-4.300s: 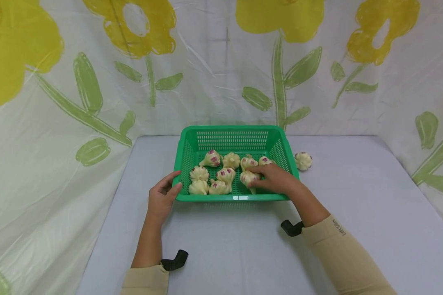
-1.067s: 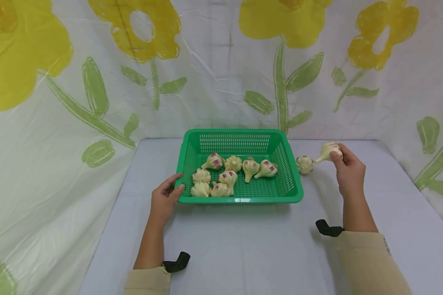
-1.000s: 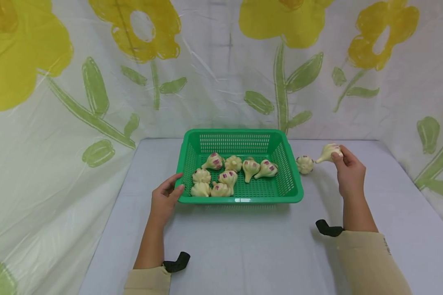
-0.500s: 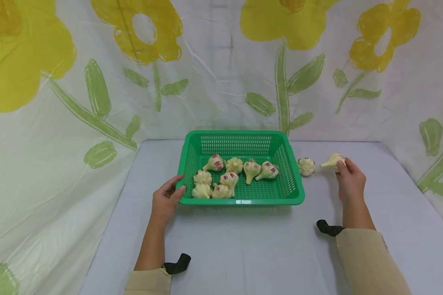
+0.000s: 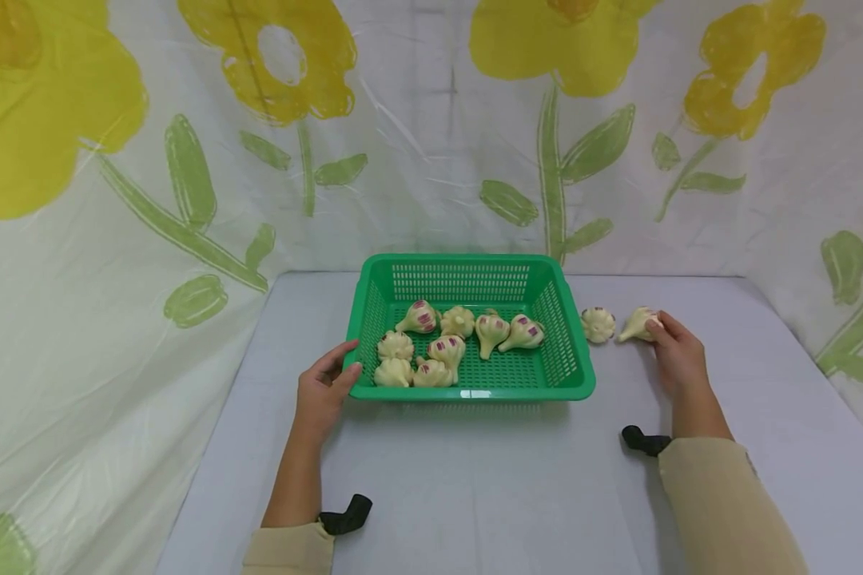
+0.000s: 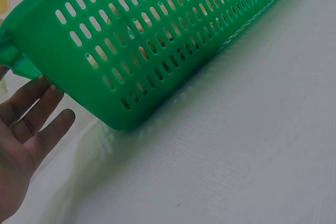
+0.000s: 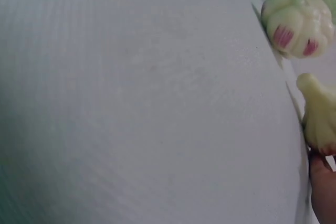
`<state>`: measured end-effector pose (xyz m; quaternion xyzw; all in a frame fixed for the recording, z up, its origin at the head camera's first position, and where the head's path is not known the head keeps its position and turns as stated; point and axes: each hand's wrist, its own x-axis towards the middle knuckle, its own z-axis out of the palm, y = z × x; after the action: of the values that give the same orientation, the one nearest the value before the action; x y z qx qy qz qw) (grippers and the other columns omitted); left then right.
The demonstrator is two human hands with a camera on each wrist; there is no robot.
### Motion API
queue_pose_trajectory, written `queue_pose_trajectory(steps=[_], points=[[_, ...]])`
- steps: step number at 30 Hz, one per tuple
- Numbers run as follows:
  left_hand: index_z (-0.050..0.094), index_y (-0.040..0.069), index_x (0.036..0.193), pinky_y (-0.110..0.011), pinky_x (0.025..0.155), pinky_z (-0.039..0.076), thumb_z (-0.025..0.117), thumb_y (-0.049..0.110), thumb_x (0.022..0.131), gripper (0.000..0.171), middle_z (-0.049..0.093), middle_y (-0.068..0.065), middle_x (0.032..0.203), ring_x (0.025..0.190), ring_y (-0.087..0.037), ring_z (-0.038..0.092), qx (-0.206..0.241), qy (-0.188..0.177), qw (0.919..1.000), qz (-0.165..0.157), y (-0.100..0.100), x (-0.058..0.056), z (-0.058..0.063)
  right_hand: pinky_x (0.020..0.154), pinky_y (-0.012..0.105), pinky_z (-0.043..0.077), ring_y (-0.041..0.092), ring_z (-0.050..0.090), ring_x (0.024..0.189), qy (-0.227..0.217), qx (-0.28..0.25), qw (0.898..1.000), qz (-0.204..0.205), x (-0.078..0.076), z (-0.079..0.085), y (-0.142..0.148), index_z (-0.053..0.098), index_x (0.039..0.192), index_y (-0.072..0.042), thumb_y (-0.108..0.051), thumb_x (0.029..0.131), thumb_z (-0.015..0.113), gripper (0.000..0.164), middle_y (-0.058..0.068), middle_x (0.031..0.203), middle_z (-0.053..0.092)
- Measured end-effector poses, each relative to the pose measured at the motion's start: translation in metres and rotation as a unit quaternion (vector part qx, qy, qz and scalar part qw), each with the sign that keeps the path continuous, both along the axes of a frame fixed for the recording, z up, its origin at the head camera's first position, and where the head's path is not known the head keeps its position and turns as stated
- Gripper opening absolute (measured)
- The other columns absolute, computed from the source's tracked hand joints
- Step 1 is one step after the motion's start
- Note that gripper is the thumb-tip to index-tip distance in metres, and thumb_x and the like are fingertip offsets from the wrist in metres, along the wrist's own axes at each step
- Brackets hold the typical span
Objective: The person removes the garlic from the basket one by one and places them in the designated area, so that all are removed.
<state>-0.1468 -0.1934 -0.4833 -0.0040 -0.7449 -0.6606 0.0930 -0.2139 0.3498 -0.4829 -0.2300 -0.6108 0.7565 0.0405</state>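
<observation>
At your far left, a white sheet painted with yellow flowers and green leaves (image 5: 417, 200) hangs behind the pale, cloth-covered table (image 5: 431, 479) and runs across to your right. Your left hand (image 5: 321, 391), beyond a beige sleeve (image 5: 288, 547) and a bent black wrist mount (image 5: 347, 515), holds the near left corner of the green, rectangular, perforated plastic basket (image 5: 467, 394): the thumb lies over the rim, the fingers against its outer side, the grip only slightly parted around that edge.

Inside the basket you can make out eight cream garlic bulbs, several with purple patches. Two round ones (image 5: 395, 346) sit one before the other by the left wall; others cluster beside them, and the rightmost (image 5: 522, 331) lies tilted, its neck pointing left and toward you.

Just right of the basket, a round, ribbed cream bulb with purple marks (image 5: 598, 325) rests on the table. Next to it, with a small gap, your right hand (image 5: 679, 355) pinches a cream, long-necked bulb (image 5: 636, 323) between thumb and fingers, closed to the bulb's width. Its neck points left; you cannot tell whether it touches the table.
</observation>
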Motion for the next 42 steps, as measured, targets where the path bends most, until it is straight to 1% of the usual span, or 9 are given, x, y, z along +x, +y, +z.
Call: queue_pose_trajectory(steps=[6,13,18,30,32,34,36,39,42], points=[[0.064,0.011,0.13,-0.015,0.072,0.05,0.069,0.018,0.093,0.038,0.065,-0.006,0.113,0.093,-0.01,0.058,0.003,0.004,1.0,-0.003,-0.001,-0.001,-0.001,0.118,0.018,0.014,0.005,0.009,0.15,0.001,0.023,0.999,0.042,-0.003,-0.001,0.002,0.01,0.157,-0.008,-0.019,0.099,0.058,0.076,-0.002,0.165,0.007],[0.064,0.01,0.13,-0.015,0.07,0.049,0.068,0.018,0.093,0.038,0.064,-0.008,0.111,0.092,-0.01,0.058,0.005,0.005,1.0,-0.005,-0.001,-0.001,0.0,0.117,0.016,0.016,0.006,0.012,0.149,0.017,0.036,0.998,0.055,-0.005,-0.006,0.004,0.01,0.157,-0.004,-0.018,0.099,0.059,0.077,0.006,0.165,0.007],[0.064,0.009,0.13,-0.015,0.068,0.048,0.067,0.017,0.094,0.037,0.063,-0.01,0.106,0.09,-0.01,0.057,0.008,0.009,0.9999,-0.008,0.0,0.0,0.002,0.118,0.017,0.015,0.005,0.012,0.149,-0.002,0.069,0.995,0.07,-0.005,-0.008,0.005,0.014,0.157,-0.007,-0.025,0.097,0.062,0.079,0.005,0.165,0.008],[0.064,0.01,0.13,-0.017,0.063,0.045,0.067,0.013,0.094,0.037,0.059,0.004,0.096,0.087,-0.01,0.053,0.014,0.005,0.9998,-0.011,-0.001,0.0,0.001,0.116,0.014,0.023,0.003,0.025,0.145,-0.017,0.129,0.986,0.099,-0.005,-0.008,0.003,0.02,0.157,-0.009,-0.037,0.095,0.063,0.081,0.002,0.164,0.018],[0.063,0.007,0.131,-0.017,0.064,0.045,0.066,0.011,0.093,0.038,0.059,0.006,0.095,0.087,-0.009,0.053,0.016,-0.002,0.9998,-0.013,0.001,0.003,0.009,0.116,0.015,0.022,0.004,0.023,0.146,-0.019,0.137,0.985,0.103,-0.006,-0.008,0.002,0.02,0.157,-0.009,-0.038,0.095,0.063,0.081,0.004,0.165,0.017],[0.063,0.006,0.132,-0.016,0.066,0.046,0.066,0.009,0.093,0.039,0.061,0.003,0.099,0.088,-0.008,0.054,0.02,-0.011,0.9996,-0.015,0.001,0.003,0.012,0.118,0.017,0.021,0.007,0.021,0.148,-0.023,0.153,0.982,0.108,-0.007,-0.009,0.001,0.019,0.157,-0.009,-0.039,0.096,0.061,0.08,0.006,0.165,0.015],[0.062,0.004,0.132,-0.016,0.068,0.047,0.066,0.009,0.093,0.039,0.062,-0.003,0.103,0.09,-0.008,0.055,0.021,-0.02,0.9995,-0.016,0.002,0.006,0.019,0.119,0.02,0.019,0.009,0.018,0.149,-0.026,0.165,0.979,0.113,-0.007,-0.009,0.0,0.017,0.157,-0.009,-0.041,0.096,0.06,0.08,0.008,0.165,0.013],[0.061,0.003,0.132,-0.015,0.071,0.048,0.065,0.01,0.094,0.039,0.062,-0.015,0.111,0.092,-0.007,0.056,0.021,-0.019,0.9994,-0.02,0.003,0.008,0.024,0.121,0.024,0.017,0.012,0.015,0.151,-0.031,0.176,0.977,0.119,-0.008,-0.008,-0.001,0.015,0.157,-0.009,-0.043,0.097,0.058,0.081,0.009,0.165,0.011],[0.06,0.001,0.133,-0.015,0.071,0.049,0.064,0.01,0.094,0.04,0.062,-0.017,0.111,0.091,-0.007,0.057,0.013,-0.012,0.9996,-0.023,0.005,0.012,0.032,0.122,0.027,0.016,0.014,0.013,0.151,-0.037,0.181,0.975,0.123,-0.008,-0.007,-0.002,0.015,0.158,-0.01,-0.046,0.096,0.057,0.083,0.008,0.165,0.01]])
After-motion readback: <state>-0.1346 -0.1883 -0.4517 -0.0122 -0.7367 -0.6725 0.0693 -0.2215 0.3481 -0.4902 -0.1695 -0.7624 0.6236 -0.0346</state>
